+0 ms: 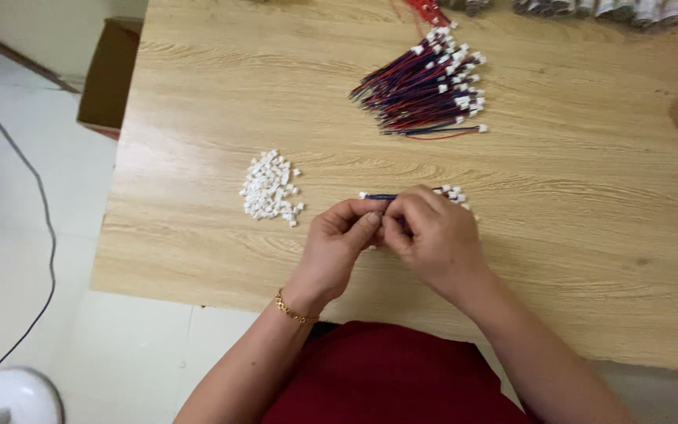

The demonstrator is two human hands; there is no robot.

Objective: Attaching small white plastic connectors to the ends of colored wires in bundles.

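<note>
Wooden table, connectors, wire bundle

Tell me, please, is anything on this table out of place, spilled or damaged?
Nothing stands out. The white connector housings lie in one loose pile, the wire bundle is grouped with only one wire slightly apart, and both hands, left hand and right hand, hold a wire over the wooden table.
</note>
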